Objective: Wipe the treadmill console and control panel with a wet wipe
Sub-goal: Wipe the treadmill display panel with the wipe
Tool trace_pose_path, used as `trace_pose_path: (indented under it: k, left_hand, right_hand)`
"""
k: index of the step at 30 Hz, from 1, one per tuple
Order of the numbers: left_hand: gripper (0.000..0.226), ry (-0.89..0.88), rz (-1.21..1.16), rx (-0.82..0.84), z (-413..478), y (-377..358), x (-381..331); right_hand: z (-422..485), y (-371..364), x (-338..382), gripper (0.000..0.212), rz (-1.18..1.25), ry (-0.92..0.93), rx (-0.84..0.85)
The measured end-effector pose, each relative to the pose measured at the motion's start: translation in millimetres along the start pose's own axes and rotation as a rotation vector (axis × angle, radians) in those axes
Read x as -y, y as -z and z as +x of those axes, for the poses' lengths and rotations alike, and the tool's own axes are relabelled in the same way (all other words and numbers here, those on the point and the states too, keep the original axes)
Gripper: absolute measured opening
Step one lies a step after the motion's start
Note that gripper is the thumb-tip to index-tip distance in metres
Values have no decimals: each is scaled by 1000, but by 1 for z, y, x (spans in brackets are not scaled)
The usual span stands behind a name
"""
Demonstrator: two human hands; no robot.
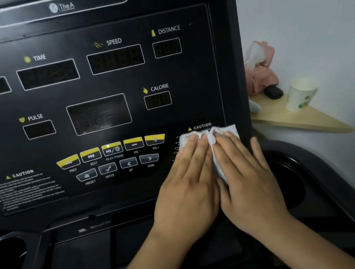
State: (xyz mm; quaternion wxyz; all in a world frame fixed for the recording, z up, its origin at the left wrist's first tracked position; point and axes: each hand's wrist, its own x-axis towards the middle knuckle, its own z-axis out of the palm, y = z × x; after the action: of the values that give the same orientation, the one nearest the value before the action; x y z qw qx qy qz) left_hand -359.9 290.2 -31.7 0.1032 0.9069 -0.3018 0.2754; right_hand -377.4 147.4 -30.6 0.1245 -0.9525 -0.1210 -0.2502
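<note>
The black treadmill console (94, 89) fills the view, with display windows on top and yellow and grey buttons (114, 155) lower down. A white wet wipe (210, 134) lies flat on the panel's lower right corner, over the right caution label. My left hand (188, 189) and my right hand (244, 174) lie side by side on the wipe, fingers stretched out and pressing it against the panel. Most of the wipe is hidden under the hands.
A wooden corner shelf (298, 118) to the right holds a paper cup (301, 96), a small black object (273, 92) and a pink tissue pack (259, 66). Cup holders (3, 262) sit at the console's lower left and lower right (292, 183). A white wall stands behind.
</note>
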Motion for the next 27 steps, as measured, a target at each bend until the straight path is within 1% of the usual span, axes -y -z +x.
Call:
trace_pose_path:
  k: [5, 10, 16, 23, 27]
  left_hand:
    - [47, 9, 5, -29, 13, 8, 10]
    - [47, 37, 14, -33, -14, 9, 14]
    - [47, 69, 39, -32, 5, 21, 27]
    - [50, 80, 21, 4, -30, 17, 28]
    - [48, 94, 24, -22, -19, 25, 38]
  right_hand:
    - [19, 6, 8, 54, -19, -20, 14]
    - [3, 2, 19, 52, 15, -35, 23]
    - [34, 10, 34, 53, 25, -14, 16]
    - [7, -5, 46, 56, 12, 1, 70]
    - [28, 1, 54, 56, 24, 6, 47]
